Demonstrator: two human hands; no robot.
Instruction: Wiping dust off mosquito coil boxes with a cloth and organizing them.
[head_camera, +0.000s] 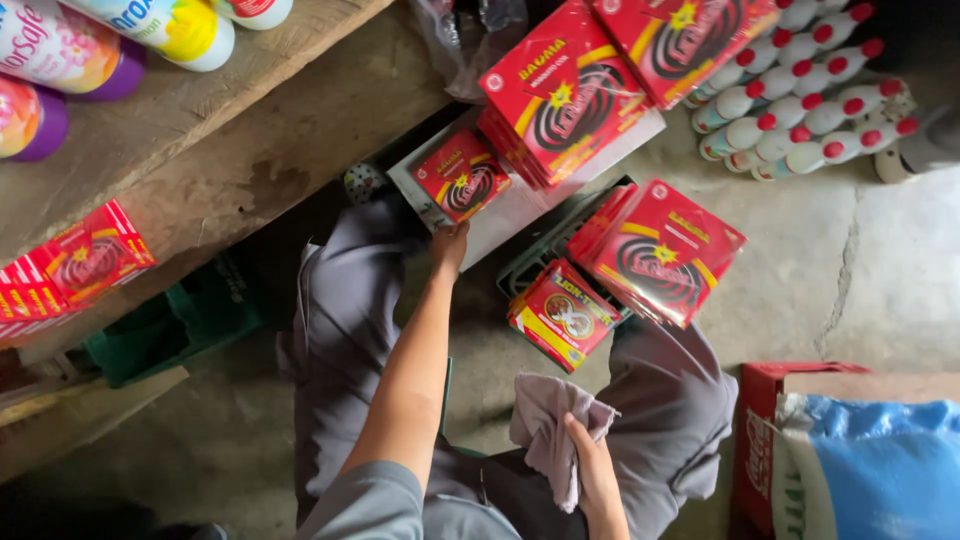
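Red box (461, 184): your left hand (449, 243) pinches its near edge (lying flat, corner tilted toward you).
Cloth (552, 430): your right hand (592, 470) grips it.

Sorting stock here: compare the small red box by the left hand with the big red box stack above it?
The small red box lies single beside the left hand; the big red box stack is several deep. The small box is far smaller. Both are red with a dark spiral design.
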